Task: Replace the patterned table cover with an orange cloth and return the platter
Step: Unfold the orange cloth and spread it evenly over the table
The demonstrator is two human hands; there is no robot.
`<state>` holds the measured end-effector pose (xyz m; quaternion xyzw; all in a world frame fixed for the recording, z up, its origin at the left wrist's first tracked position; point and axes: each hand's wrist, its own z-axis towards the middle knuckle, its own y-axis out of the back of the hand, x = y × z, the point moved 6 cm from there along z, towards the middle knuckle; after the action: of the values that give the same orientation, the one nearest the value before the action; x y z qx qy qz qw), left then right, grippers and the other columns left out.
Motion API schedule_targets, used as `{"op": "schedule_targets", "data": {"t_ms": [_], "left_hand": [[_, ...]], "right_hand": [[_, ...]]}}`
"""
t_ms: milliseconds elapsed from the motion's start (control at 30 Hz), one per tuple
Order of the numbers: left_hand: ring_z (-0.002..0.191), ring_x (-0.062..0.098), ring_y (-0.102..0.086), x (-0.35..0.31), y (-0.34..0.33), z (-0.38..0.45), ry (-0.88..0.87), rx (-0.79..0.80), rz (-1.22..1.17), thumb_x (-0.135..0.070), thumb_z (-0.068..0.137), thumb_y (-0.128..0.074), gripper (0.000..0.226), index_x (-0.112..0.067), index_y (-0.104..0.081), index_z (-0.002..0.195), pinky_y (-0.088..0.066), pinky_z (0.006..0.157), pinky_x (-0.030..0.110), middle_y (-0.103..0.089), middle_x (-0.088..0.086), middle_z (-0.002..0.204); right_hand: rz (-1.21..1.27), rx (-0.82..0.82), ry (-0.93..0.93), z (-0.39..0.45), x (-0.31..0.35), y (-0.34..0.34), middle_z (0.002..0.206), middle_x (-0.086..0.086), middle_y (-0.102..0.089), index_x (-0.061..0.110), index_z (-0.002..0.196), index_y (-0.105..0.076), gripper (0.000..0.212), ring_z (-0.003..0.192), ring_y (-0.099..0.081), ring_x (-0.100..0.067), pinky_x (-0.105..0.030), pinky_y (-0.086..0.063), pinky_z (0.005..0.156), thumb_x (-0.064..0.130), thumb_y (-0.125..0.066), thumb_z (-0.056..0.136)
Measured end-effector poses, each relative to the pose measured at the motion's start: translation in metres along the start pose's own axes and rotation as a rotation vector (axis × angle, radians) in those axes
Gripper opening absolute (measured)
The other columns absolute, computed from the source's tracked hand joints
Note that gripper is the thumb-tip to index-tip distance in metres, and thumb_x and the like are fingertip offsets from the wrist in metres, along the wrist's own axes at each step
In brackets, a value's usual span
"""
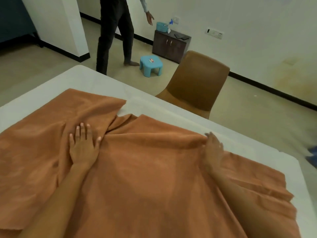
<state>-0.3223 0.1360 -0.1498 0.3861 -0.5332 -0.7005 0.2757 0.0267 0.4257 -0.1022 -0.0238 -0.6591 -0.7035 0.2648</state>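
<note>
Both hands flat on orange cloth, lengthwise left-right.

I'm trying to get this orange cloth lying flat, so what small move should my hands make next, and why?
Probably hold the left hand flat as an anchor and draw the right hand outward toward the table edge: the orange cloth is bunched into a fold between them.

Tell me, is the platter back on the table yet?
No, the table holds only the rumpled orange cloth, with both hands, left and right, pressing on it, and no platter is in view.
</note>
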Motion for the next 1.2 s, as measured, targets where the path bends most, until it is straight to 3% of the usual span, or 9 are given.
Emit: {"op": "schedule_targets", "data": {"t_ms": [67, 167, 367, 567, 767, 900, 1000, 1100, 1200], "left_hand": [[0.14, 0.038, -0.024, -0.044, 0.008, -0.019, -0.026, -0.082, -0.078, -0.033, 0.097, -0.041, 0.059, 0.002, -0.032, 0.143, -0.012, 0.114, 0.053, -0.028, 0.025, 0.15], [0.144, 0.029, -0.017, -0.125, -0.008, -0.097, -0.187, 0.008, -0.161, -0.037, 0.096, -0.033, 0.059, -0.007, -0.028, 0.147, -0.008, 0.116, 0.045, -0.021, 0.016, 0.155], [0.141, 0.027, -0.024, -0.167, -0.055, -0.218, -0.244, 0.232, -0.107, -0.042, 0.09, -0.031, 0.061, -0.011, -0.044, 0.141, -0.016, 0.111, 0.045, -0.029, 0.016, 0.152], [0.143, 0.025, -0.022, -0.164, -0.056, -0.225, -0.306, 0.266, -0.085, -0.045, 0.091, -0.032, 0.062, -0.016, -0.035, 0.146, -0.014, 0.113, 0.044, -0.025, 0.012, 0.155], [0.142, 0.023, -0.02, -0.169, -0.058, -0.191, -0.315, 0.289, -0.065, -0.045, 0.092, -0.03, 0.061, -0.014, -0.039, 0.144, -0.006, 0.114, 0.037, -0.022, 0.009, 0.154], [0.14, 0.025, -0.023, -0.176, -0.041, -0.249, -0.312, 0.295, -0.13, -0.04, 0.091, -0.031, 0.06, -0.01, -0.041, 0.142, -0.004, 0.114, 0.036, -0.029, 0.014, 0.152], [0.144, 0.023, -0.018, -0.181, -0.045, -0.315, -0.402, 0.361, -0.165, -0.048, 0.098, -0.017, 0.059, -0.016, -0.035, 0.145, -0.008, 0.114, 0.037, -0.031, 0.012, 0.152], [0.144, 0.02, -0.018, -0.172, -0.05, -0.337, -0.399, 0.364, -0.144, -0.053, 0.097, -0.013, 0.062, -0.022, -0.034, 0.146, -0.009, 0.115, 0.037, -0.027, 0.007, 0.155], [0.143, 0.021, -0.022, -0.171, -0.044, -0.34, -0.419, 0.355, -0.131, -0.054, 0.096, -0.013, 0.063, -0.023, -0.034, 0.146, -0.013, 0.114, 0.038, -0.024, 0.005, 0.156]], "right_hand": [[-0.028, 0.085, 0.265, -0.036, 0.031, -0.026, 0.139, -0.005, -0.049, 0.016, 0.13, -0.053, 0.041, 0.132, -0.041, -0.026, -0.042, -0.02, 0.114, 0.03, -0.038, 0.095], [-0.161, 0.233, 0.494, -0.1, 0.035, -0.067, 0.151, -0.003, -0.034, 0.022, 0.14, -0.043, 0.053, 0.14, -0.03, -0.023, -0.051, -0.01, 0.114, 0.044, -0.019, 0.099], [-0.176, 0.254, 0.321, -0.169, -0.028, -0.065, 0.158, -0.001, -0.015, 0.028, 0.148, -0.028, 0.057, 0.145, -0.009, -0.016, -0.043, -0.002, 0.113, 0.05, -0.029, 0.095], [-0.177, 0.268, 0.26, -0.171, -0.047, -0.05, 0.159, 0.004, -0.007, 0.033, 0.15, -0.019, 0.06, 0.147, -0.003, -0.013, -0.044, -0.007, 0.116, 0.054, -0.027, 0.094], [-0.124, 0.378, 0.283, -0.145, -0.044, -0.048, 0.157, 0.008, 0.011, 0.035, 0.149, -0.002, 0.069, 0.144, 0.015, -0.006, -0.048, -0.003, 0.118, 0.068, 0.001, 0.088], [-0.146, 0.192, 0.174, -0.18, -0.099, -0.003, 0.159, -0.002, -0.011, 0.025, 0.148, -0.026, 0.06, 0.146, -0.007, -0.016, -0.048, -0.011, 0.115, 0.053, -0.015, 0.096], [-0.18, 0.183, -0.02, -0.218, -0.165, 0.022, 0.156, -0.005, -0.024, 0.023, 0.145, -0.033, 0.065, 0.142, -0.022, -0.024, -0.056, -0.023, 0.109, 0.058, -0.009, 0.095], [-0.209, 0.227, -0.066, -0.232, -0.204, 0.028, 0.158, 0.002, -0.017, 0.034, 0.148, -0.021, 0.069, 0.144, -0.016, -0.019, -0.054, -0.021, 0.111, 0.067, -0.005, 0.09], [-0.159, 0.255, -0.054, -0.239, -0.211, 0.03, 0.159, 0.006, -0.005, 0.028, 0.15, 0.001, 0.075, 0.146, -0.002, -0.012, -0.045, -0.007, 0.117, 0.069, -0.009, 0.088]]}}
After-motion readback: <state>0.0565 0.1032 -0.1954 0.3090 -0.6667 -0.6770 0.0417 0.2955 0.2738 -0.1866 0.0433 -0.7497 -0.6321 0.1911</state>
